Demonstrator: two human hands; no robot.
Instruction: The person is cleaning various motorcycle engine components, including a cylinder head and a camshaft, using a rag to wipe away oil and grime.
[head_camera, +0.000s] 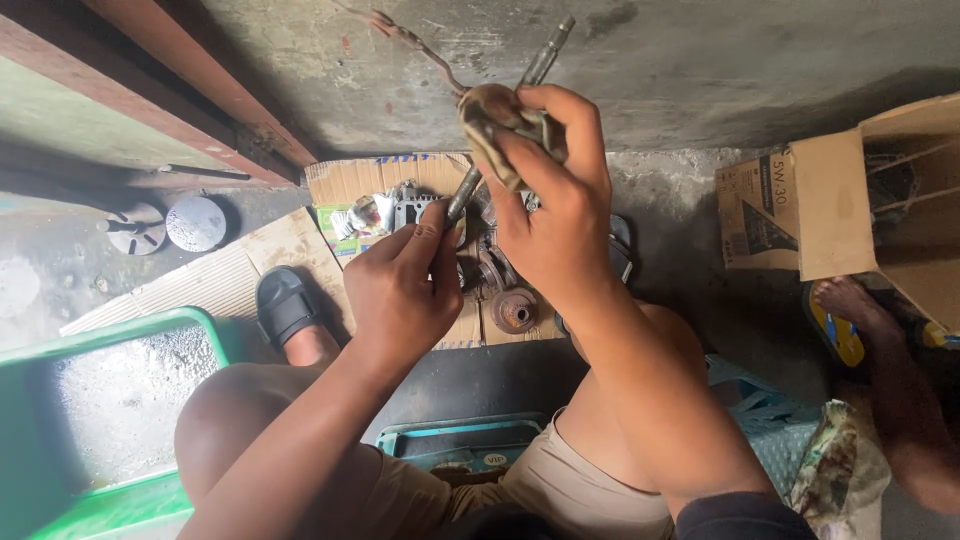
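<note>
From the head camera, the left hand (400, 290) pinches the lower end of a long, grey, greasy steel shaft (500, 130), while the right hand (545, 200) closes a dirty olive rag (495, 125) around its middle. The shaft looks stiff, heavy and slippery; the clothed middle likely grips best. Below the hands, flattened brown cardboard (350, 180) covers concrete floor, with rusty parts (512, 308); right, an open carton (850, 200).

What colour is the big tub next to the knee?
Green. The tub shows in the head view, at the lower left beside the person's knee.
</note>
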